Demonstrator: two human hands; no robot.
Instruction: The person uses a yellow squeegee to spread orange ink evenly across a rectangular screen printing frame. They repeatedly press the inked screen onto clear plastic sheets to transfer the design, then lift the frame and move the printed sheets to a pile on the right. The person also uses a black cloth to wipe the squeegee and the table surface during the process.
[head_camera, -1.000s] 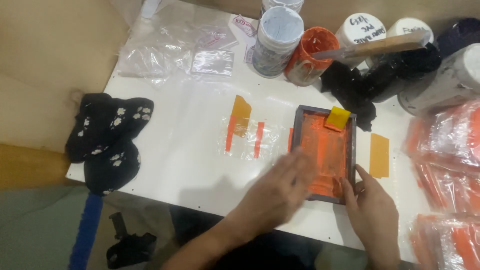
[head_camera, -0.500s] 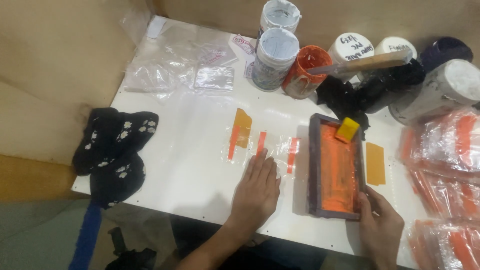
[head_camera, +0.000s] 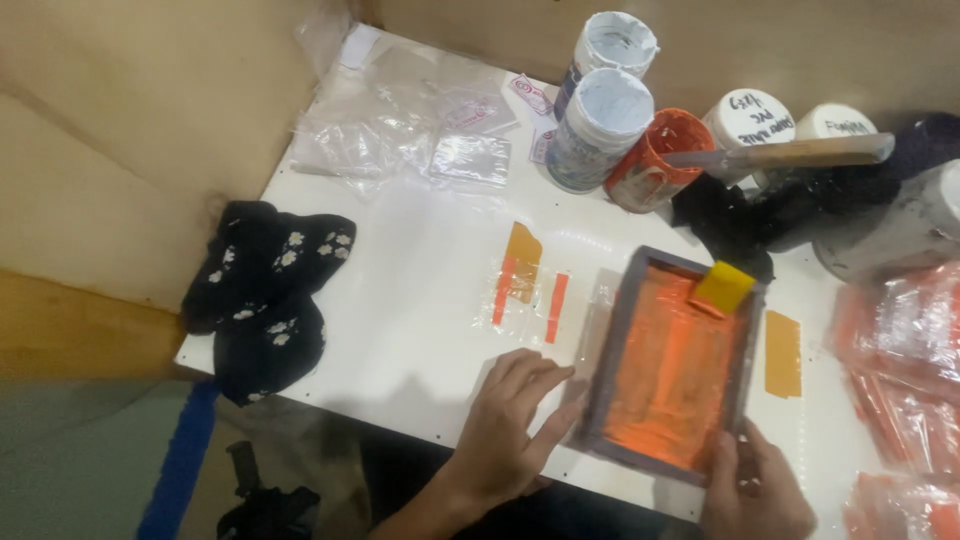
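A white table (head_camera: 400, 300) fills most of the view, boxed in by brown board walls (head_camera: 120, 150) at 9 and 12 o'clock; a strip of grey floor (head_camera: 80, 470) is seen at 7 o'clock. At 5 o'clock a dark frame (head_camera: 672, 362) smeared with orange ink is tilted up off the table. The right hand (head_camera: 755, 490) is closed on its near edge, thumb on top, the other fingers hidden. The left hand (head_camera: 510, 425) is laid flat beside the frame at 6 o'clock, fingers pressed together, tips on a clear bag (head_camera: 535, 295) with orange print. A yellow squeegee (head_camera: 724, 287) is set on the frame's far corner. Jars (head_camera: 600, 130) are crowded at 1 o'clock, a black cloth (head_camera: 265, 295) lies at 9 o'clock, and orange packets (head_camera: 900, 370) are piled at 3 o'clock.
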